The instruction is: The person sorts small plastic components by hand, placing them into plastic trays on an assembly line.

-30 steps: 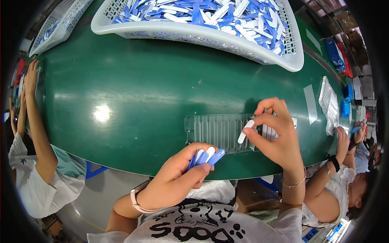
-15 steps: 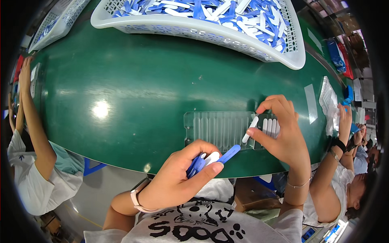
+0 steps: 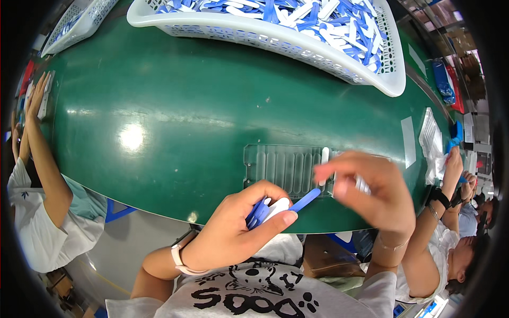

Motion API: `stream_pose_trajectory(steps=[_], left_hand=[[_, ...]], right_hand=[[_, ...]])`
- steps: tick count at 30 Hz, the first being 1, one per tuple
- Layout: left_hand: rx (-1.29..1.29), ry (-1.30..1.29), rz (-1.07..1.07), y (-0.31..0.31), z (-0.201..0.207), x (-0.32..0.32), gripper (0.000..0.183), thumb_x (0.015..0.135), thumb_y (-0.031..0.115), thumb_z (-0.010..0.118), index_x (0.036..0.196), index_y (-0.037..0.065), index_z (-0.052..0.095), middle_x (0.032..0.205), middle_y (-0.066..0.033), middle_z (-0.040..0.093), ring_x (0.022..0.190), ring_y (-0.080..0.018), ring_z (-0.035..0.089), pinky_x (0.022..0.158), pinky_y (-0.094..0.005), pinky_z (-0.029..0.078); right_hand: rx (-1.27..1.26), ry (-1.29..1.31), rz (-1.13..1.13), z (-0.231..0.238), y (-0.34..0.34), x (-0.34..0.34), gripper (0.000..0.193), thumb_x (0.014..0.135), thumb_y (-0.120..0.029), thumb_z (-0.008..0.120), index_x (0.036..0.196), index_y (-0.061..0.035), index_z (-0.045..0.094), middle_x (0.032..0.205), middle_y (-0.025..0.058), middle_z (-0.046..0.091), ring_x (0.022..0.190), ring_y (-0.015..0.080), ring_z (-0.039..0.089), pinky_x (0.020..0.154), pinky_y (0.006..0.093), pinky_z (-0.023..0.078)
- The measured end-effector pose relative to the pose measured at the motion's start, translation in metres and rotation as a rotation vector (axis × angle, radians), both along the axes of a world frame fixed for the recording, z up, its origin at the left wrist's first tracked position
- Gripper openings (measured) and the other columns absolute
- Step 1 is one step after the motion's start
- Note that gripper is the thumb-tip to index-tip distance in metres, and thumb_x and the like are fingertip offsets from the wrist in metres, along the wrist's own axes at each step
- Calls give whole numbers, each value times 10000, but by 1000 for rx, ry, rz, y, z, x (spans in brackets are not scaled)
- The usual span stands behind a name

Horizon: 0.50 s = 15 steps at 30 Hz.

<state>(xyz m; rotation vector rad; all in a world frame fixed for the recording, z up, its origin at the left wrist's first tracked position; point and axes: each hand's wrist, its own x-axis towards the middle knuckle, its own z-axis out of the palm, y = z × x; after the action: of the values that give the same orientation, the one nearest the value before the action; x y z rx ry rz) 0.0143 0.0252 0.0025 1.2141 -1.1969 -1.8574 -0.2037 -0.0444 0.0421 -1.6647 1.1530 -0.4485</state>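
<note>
My left hand (image 3: 236, 228) is closed round a bunch of flat, round-ended blue and white sticks (image 3: 275, 208). One blue stick (image 3: 306, 200) pokes out past the thumb toward a clear slotted tray (image 3: 254, 175). In one of the tray's slots lies a white stick (image 3: 325, 155), its lower part partly behind my right fingers. My right hand (image 3: 371, 191), smeared by motion, hovers over the tray's right end. Its thumb and forefinger are apart with nothing seen between them. Several white sticks in the right-hand slots (image 3: 363, 184) are mostly hidden behind this hand.
A large white perforated basket (image 3: 297, 42) heaped with blue and white sticks stands at the far side of the green table (image 3: 175, 116). Another basket (image 3: 79, 32) is at far left. Co-workers' arms (image 3: 45, 143) work at both sides; a clear tray (image 3: 430, 138) lies at right.
The white stick that my right fingers held tilted now lies upright in a tray slot, let go. My right hand has shifted lower and its fingers have parted. My left hand stays about the same.
</note>
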Motion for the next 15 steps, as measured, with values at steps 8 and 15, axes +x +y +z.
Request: stream_pose_trajectory(steps=[8, 15], left_hand=[[326, 280, 95, -8, 2, 1, 341, 927, 40, 497, 1265, 0, 480, 864, -47, 580, 571, -31, 389, 486, -198, 327], [105, 184, 174, -5, 2, -1, 227, 902, 26, 558, 1121, 3, 505, 968, -129, 670, 586, -28, 491, 525, -174, 421]], right_hand=[[-705, 148, -116, -21, 17, -1, 189, 670, 24, 703, 844, -44, 675, 923, 84, 675, 694, 197, 574, 609, 302, 417], [-1107, 762, 316, -32, 41, 1, 337, 578, -71, 630, 913, -56, 670, 1177, 49, 608, 883, 213, 458, 756, 390, 315]])
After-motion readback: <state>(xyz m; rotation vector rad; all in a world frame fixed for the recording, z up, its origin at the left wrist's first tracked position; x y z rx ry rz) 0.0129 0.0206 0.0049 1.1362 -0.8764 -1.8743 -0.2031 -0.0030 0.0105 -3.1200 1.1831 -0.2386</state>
